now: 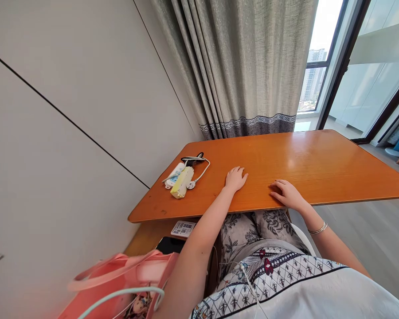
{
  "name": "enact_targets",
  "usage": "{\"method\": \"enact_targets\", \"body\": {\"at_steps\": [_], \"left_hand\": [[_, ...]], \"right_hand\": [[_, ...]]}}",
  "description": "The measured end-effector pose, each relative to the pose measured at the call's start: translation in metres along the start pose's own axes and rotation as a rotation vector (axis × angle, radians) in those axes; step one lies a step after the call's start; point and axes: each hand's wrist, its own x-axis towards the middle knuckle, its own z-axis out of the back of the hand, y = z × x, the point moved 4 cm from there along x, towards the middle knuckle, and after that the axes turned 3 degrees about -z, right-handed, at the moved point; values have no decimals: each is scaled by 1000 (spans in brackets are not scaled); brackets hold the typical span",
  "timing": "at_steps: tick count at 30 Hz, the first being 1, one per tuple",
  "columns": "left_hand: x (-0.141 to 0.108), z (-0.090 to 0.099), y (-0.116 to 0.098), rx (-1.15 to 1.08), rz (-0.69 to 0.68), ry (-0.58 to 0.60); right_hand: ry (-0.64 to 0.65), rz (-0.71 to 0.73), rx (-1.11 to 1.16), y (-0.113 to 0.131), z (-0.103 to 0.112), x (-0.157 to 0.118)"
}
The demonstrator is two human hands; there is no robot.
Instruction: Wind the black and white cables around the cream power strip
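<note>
My left hand (236, 179) lies palm down on the orange-brown wooden table (269, 153), fingers apart and holding nothing. To its right, my right hand (285, 193) rests at the table's near edge, also with fingers spread and nothing held. Left of my left hand is a white power strip (174, 175) with its cord and plug (191, 184). A pale yellow block-like item (182, 182) lies against the strip, and a black cable (193, 160) is bundled behind them.
A pink bag (119, 277) with a pale green strap stands at the lower left. Below the table edge are a white printed card or box (183, 228) and a dark object (169, 245). A grey curtain (252, 66) hangs behind the table, beside a wall.
</note>
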Motion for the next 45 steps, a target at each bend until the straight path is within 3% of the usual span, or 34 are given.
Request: {"method": "enact_targets", "body": {"at_steps": [45], "left_hand": [[0, 1, 1, -16, -7, -6]], "right_hand": [[-12, 56, -99, 2, -2, -1]]}}
